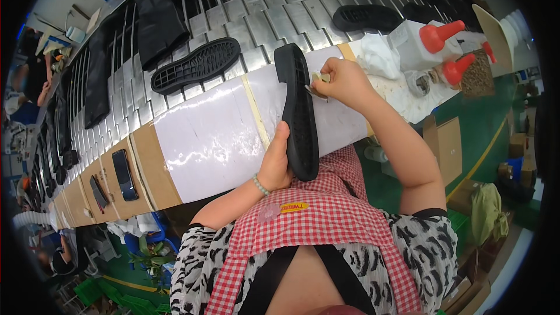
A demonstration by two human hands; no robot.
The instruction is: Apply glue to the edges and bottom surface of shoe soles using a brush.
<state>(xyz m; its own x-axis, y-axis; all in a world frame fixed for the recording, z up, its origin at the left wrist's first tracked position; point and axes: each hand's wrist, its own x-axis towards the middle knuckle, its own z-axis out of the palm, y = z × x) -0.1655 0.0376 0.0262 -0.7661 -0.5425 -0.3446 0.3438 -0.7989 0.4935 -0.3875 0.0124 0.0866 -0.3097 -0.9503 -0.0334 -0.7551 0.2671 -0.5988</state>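
- Checked apron: nearest the camera.
- Left grip: closed around the black sole, above the tabletop.
- Right grip: pinching a pale piece beside the sole.
- Step: apparently edge treatment; next move calls for steady left support.

A long black sole, its gridded face showing, is held tilted with the thick heel at the far end and the rounded toe at the near end. A small pale piece, its kind too small to tell, is pinched just right of the sole's far half; contact is unclear.
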